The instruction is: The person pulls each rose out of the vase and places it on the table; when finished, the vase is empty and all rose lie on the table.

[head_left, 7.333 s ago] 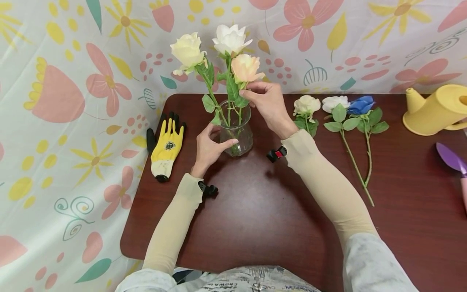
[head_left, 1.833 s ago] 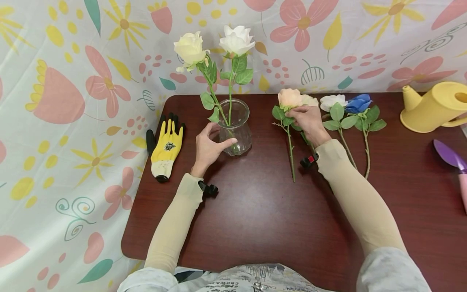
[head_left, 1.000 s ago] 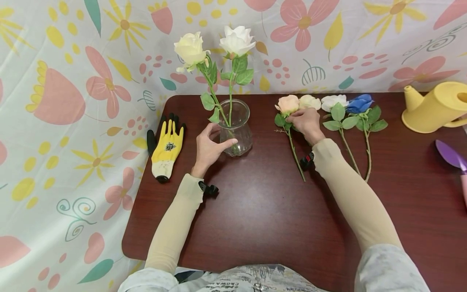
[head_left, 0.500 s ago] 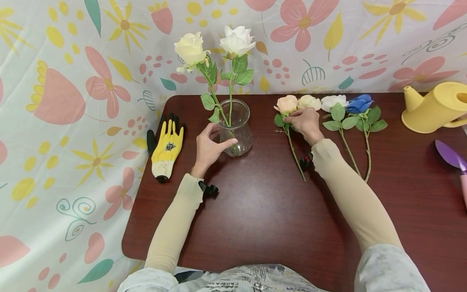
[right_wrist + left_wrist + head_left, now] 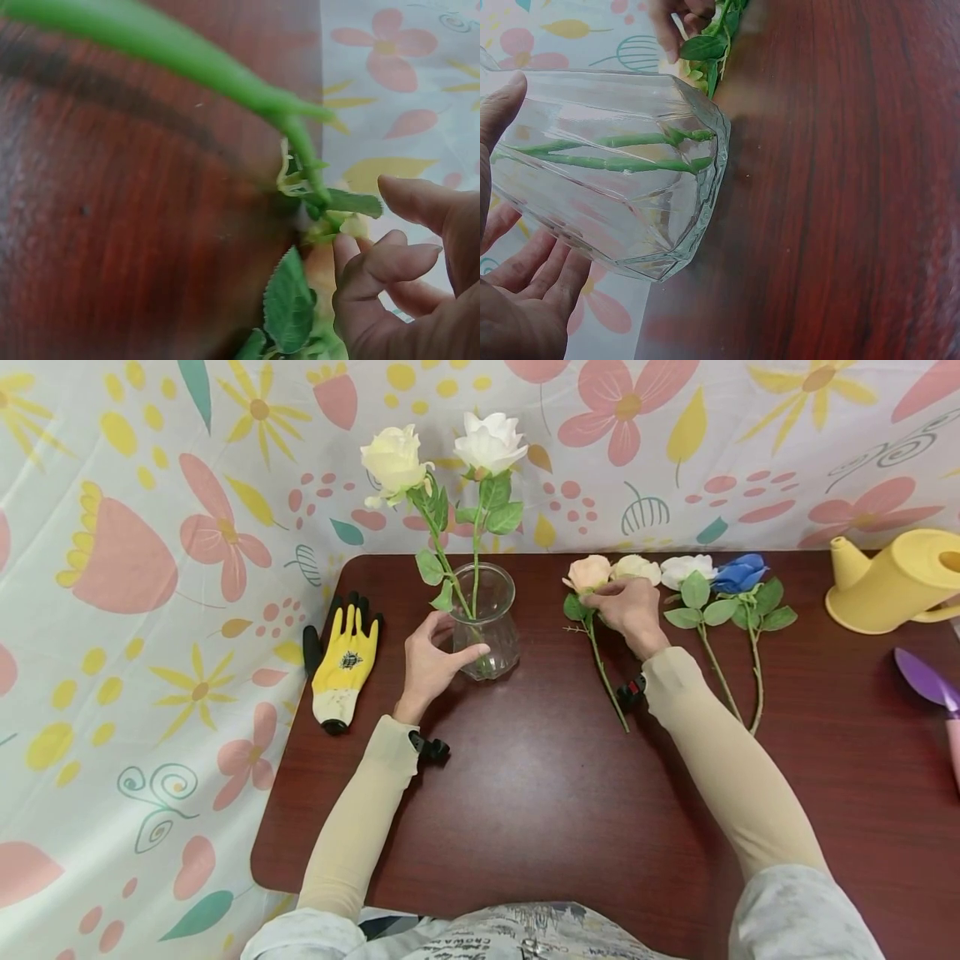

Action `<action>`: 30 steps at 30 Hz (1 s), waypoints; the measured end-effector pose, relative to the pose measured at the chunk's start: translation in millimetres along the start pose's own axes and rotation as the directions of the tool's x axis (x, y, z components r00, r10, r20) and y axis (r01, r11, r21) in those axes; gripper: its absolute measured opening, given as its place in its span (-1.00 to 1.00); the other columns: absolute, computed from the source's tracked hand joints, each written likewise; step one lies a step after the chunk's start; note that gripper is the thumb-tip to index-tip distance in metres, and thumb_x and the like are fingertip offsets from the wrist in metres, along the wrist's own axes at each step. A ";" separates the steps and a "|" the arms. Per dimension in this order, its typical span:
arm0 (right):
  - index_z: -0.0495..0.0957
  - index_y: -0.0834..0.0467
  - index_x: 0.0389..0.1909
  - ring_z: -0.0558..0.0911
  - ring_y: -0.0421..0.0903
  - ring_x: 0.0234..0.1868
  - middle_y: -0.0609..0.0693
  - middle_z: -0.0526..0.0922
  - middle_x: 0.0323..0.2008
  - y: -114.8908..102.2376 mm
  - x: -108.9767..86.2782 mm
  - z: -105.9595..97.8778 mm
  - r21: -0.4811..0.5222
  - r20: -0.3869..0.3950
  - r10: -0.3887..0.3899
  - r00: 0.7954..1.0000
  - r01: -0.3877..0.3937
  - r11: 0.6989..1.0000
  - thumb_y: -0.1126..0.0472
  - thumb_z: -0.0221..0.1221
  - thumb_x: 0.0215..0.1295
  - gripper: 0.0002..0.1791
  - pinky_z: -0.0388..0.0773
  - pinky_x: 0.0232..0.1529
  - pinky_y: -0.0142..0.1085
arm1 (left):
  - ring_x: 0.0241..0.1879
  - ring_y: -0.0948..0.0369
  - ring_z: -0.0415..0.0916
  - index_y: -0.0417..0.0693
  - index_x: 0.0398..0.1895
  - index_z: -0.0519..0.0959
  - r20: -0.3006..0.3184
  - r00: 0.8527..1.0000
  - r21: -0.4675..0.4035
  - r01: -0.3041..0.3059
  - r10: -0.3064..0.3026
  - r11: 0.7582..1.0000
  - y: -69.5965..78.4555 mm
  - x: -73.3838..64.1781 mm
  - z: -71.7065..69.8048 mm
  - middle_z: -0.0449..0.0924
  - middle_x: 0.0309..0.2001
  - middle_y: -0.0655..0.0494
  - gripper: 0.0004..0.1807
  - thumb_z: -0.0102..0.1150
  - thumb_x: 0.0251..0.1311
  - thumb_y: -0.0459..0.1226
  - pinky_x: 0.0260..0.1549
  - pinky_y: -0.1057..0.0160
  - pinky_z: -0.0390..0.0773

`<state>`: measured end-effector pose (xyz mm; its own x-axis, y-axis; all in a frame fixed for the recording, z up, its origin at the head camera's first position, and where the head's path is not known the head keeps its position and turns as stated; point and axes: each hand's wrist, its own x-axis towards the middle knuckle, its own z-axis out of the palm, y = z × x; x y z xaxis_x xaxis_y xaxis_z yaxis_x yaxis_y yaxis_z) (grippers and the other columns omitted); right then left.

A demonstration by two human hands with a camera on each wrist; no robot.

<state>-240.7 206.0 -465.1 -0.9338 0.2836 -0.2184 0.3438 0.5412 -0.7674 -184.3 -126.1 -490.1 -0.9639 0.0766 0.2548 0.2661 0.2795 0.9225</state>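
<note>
Vase [image 5: 501, 647] is clear glass, standing upright toward the back left of the dark wood table [image 5: 540, 802], and the left hand [image 5: 429, 662] has it, thumb across the near side and the other fingers around the far side. Two roses stand in it: a cream one [image 5: 393, 460] leaning left and a white one [image 5: 489, 443] that's nearly straight. Left wrist view shows both green stems through the glass, ends down near the base. Right hand [image 5: 628, 610] is well apart from the left, over at the peach rose [image 5: 588, 574], which lies at the back of the table with its stem slanting toward the person. From the right wrist cam, thumb and forefinger are spread with a gap between them, fingertips right up by the leaf and the base of the bloom, so it doesn't look clamped. Another cream rose [image 5: 637, 568] sits just beside it, stem mostly hidden by the hand and arm, then a white bloom [image 5: 686, 571] and a blue rose [image 5: 740, 574]. Yellow work glove [image 5: 347, 664] far left, yellow watering can [image 5: 892, 589] and purple trowel [image 5: 926, 678] far right.
</note>
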 end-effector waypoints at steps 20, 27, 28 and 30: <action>0.82 0.07 0.07 0.60 -0.25 -0.11 -0.31 0.67 -0.20 -45.2 -36.2 -17.5 0.218 -0.069 -0.128 0.989 0.140 0.966 -0.06 0.49 0.36 -0.61 0.55 -0.15 -0.36 | 0.28 -0.06 0.68 -0.13 0.27 0.64 -0.003 1.000 0.013 0.008 -0.008 1.000 -0.4 0.1 0.2 0.72 0.20 -0.14 -0.32 0.71 0.06 -0.22 0.42 0.02 0.67; 0.85 0.07 -0.07 0.65 -0.34 -0.29 -0.43 0.71 -0.46 -66.7 -53.2 -17.0 0.287 -0.088 -0.186 0.979 0.203 0.936 0.01 0.53 0.30 -0.72 0.53 -0.33 -0.48 | 0.27 -0.05 0.68 -0.13 0.27 0.65 -0.006 1.000 0.010 0.003 -0.003 1.000 -0.9 0.4 0.4 0.72 0.20 -0.14 -0.32 0.72 0.06 -0.22 0.42 0.03 0.67; 0.85 0.08 -0.07 0.66 -0.37 -0.33 -0.44 0.71 -0.49 -69.8 -55.7 -16.2 0.297 -0.095 -0.199 0.975 0.219 0.929 0.03 0.54 0.29 -0.72 0.54 -0.35 -0.50 | 0.28 -0.05 0.68 -0.13 0.27 0.65 -0.005 1.000 0.010 0.002 -0.002 1.000 -0.9 0.4 0.4 0.72 0.20 -0.14 -0.32 0.72 0.06 -0.22 0.42 0.03 0.67; 0.85 0.12 -0.08 0.68 -0.39 -0.39 -0.47 0.70 -0.53 -76.1 -61.2 -14.5 0.314 -0.103 -0.229 0.968 0.250 0.916 0.05 0.54 0.28 -0.71 0.56 -0.37 -0.53 | 0.28 -0.05 0.68 -0.13 0.28 0.64 -0.004 1.000 0.009 0.002 -0.002 1.000 -1.1 0.3 0.4 0.72 0.20 -0.14 -0.32 0.71 0.06 -0.21 0.42 0.03 0.67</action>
<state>-208.3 158.9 -384.6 -0.9723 0.2321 0.0263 0.0503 0.3181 -0.9467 -184.9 -126.0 -491.2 -0.9644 0.0723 0.2546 0.2645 0.2883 0.9203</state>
